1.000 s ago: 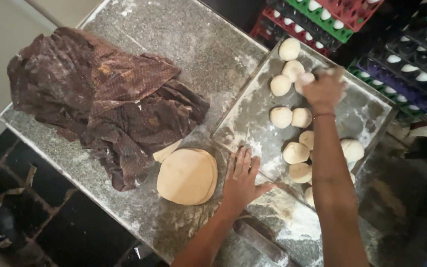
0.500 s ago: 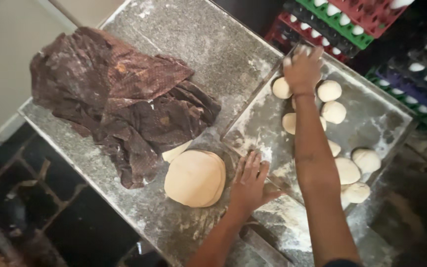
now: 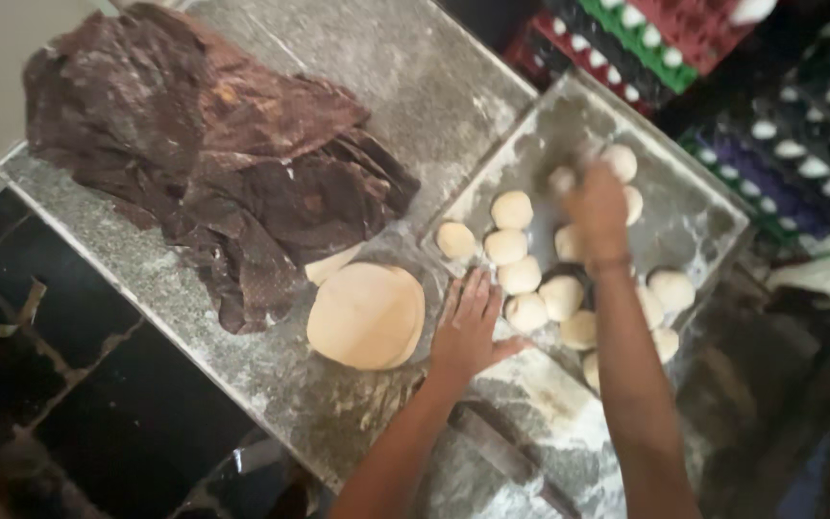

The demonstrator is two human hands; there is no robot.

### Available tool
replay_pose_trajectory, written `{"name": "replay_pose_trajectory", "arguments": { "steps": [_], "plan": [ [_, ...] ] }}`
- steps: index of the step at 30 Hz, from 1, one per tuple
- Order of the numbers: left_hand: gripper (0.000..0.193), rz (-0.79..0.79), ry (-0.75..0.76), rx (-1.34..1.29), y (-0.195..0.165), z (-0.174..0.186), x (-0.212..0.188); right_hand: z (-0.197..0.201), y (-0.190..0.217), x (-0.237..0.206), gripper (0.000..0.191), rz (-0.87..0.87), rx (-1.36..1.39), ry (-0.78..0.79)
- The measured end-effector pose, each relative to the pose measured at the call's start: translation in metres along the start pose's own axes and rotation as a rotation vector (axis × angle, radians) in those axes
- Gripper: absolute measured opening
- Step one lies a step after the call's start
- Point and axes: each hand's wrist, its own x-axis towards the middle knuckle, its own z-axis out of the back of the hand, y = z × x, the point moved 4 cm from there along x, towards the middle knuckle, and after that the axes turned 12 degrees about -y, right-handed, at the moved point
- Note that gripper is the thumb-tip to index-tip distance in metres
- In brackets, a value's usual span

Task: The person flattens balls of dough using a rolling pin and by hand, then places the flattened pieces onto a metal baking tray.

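My left hand (image 3: 468, 327) lies flat on the floury stone counter (image 3: 434, 86) with its fingers spread, just right of a stack of flat round dough discs (image 3: 367, 315). My right hand (image 3: 596, 207) reaches over a floured metal tray (image 3: 694, 207) that holds several dough balls (image 3: 511, 210). It is blurred, and its fingers curl around a pale dough ball (image 3: 561, 180) near the tray's far side. More balls lie under and beside my right forearm.
A crumpled, flour-dusted brown cloth (image 3: 204, 154) covers the counter's left part and overlaps a dough disc. Stacked coloured egg crates (image 3: 722, 48) stand beyond the tray. A dark rolling pin (image 3: 501, 452) lies near the counter's front edge. Dark floor lies to the left.
My right hand has shifted over the far side of the tray. The left hand stays flat beside the dough discs. The camera view has swung.
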Motion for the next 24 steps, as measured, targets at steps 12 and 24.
{"name": "replay_pose_trajectory", "arguments": {
  "steps": [12,24],
  "plan": [
    [0.094,-0.022,-0.090,-0.069,-0.002,0.000,-0.009,0.016,-0.022,-0.062,0.065,-0.024,0.396,-0.250],
    [0.064,0.138,-0.010,-0.304,0.007,0.006,-0.014,0.071,-0.033,-0.387,0.023,-0.745,0.995,-0.402]
  ]
}}
